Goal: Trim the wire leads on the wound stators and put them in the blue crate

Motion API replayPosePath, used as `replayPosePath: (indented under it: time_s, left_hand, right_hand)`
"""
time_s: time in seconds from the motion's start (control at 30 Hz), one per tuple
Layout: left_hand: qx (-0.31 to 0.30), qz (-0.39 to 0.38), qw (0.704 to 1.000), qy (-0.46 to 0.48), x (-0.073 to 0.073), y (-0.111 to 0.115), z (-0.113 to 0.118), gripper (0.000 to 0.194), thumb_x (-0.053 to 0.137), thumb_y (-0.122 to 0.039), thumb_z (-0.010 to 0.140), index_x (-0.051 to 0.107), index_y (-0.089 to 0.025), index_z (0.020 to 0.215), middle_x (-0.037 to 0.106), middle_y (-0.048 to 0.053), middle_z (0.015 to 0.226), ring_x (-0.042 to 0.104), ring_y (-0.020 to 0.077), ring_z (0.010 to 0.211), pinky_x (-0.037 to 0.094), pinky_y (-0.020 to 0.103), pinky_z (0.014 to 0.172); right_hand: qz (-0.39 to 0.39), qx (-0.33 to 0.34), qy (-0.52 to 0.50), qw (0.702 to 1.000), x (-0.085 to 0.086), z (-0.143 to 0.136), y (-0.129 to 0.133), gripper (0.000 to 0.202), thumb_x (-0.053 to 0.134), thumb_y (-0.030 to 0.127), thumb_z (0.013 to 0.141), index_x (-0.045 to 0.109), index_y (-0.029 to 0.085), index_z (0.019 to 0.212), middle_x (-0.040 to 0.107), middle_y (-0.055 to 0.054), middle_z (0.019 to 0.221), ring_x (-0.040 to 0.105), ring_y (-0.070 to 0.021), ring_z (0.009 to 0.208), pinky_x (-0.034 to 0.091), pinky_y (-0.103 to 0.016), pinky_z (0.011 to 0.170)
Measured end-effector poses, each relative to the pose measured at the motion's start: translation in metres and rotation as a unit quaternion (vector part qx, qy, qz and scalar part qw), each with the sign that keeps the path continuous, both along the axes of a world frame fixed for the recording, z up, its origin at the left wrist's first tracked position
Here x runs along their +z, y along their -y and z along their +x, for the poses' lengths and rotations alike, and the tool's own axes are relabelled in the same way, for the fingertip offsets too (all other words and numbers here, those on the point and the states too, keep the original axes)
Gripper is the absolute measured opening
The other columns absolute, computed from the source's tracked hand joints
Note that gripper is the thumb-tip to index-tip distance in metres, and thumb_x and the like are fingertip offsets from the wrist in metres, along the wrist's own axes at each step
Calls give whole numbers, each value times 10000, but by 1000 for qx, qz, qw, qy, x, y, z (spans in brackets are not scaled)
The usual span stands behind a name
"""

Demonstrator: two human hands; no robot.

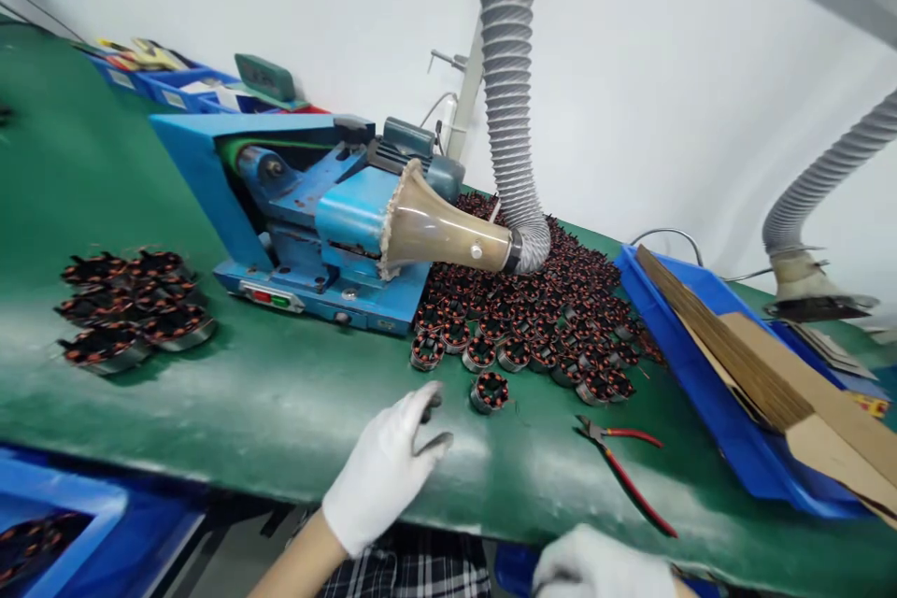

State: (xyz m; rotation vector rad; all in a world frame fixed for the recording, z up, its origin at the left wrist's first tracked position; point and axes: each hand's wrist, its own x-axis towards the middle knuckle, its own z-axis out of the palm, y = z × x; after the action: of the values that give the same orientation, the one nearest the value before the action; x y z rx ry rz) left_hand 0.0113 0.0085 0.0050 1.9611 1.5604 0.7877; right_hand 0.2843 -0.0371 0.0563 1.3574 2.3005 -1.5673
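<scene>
My left hand [389,467], in a white glove with darkened fingertips, hovers above the green bench with thumb and fingers apart, holding nothing. Just right of its fingertips sits a single motor stator [489,391], a metal ring with copper windings and black insulation. Behind it spreads a large mass of similar stators [519,318]. At the bottom edge is my right hand [603,565], also gloved, with its fingers curled and partly cut off; anything inside it is hidden. Red-handled cutting pliers [623,467] lie spread on the bench beyond this hand.
A blue belt machine [315,224] with a funnel-shaped hood [448,229] and grey hose [508,65] stands behind. Stacked stators [133,308] are at left. A blue tray [707,392] with cardboard [743,364] is at right. A blue bin [63,495] sits below the bench edge.
</scene>
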Motion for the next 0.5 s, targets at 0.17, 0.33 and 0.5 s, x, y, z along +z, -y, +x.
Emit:
replayPosePath:
  time_s: [0.17, 0.33, 0.5]
  left_hand:
    - [-56, 37, 998, -14, -1, -23, 43, 707, 649, -311, 668, 329, -175, 1284, 462, 101, 1283, 405, 247, 1191, 330, 391, 994]
    - [-22, 9, 999, -43, 0, -38, 56, 610, 644, -300, 678, 412, -176, 1230, 556, 100, 1091, 472, 279, 1070, 316, 437, 959]
    - [-9, -15, 999, -38, 6, -40, 56, 546, 725, -362, 585, 549, -233, 1085, 558, 85, 1032, 474, 315, 1035, 335, 460, 903]
  right_hand:
    - [90, -332, -126, 931, -14, -1, -34, 357, 478, 478, 827, 566, 155, 954, 634, -102, 951, 619, -212, 822, 517, -307, 679]
    - [176, -385, -144, 894, -43, -50, -55, 422, 537, 307, 753, 492, 184, 1153, 595, -84, 1093, 575, -210, 966, 460, -350, 864]
    - [183, -422, -149, 875, -61, -64, -62, 299, 493, 359, 773, 569, 167, 989, 640, -87, 968, 601, -223, 877, 474, -359, 815]
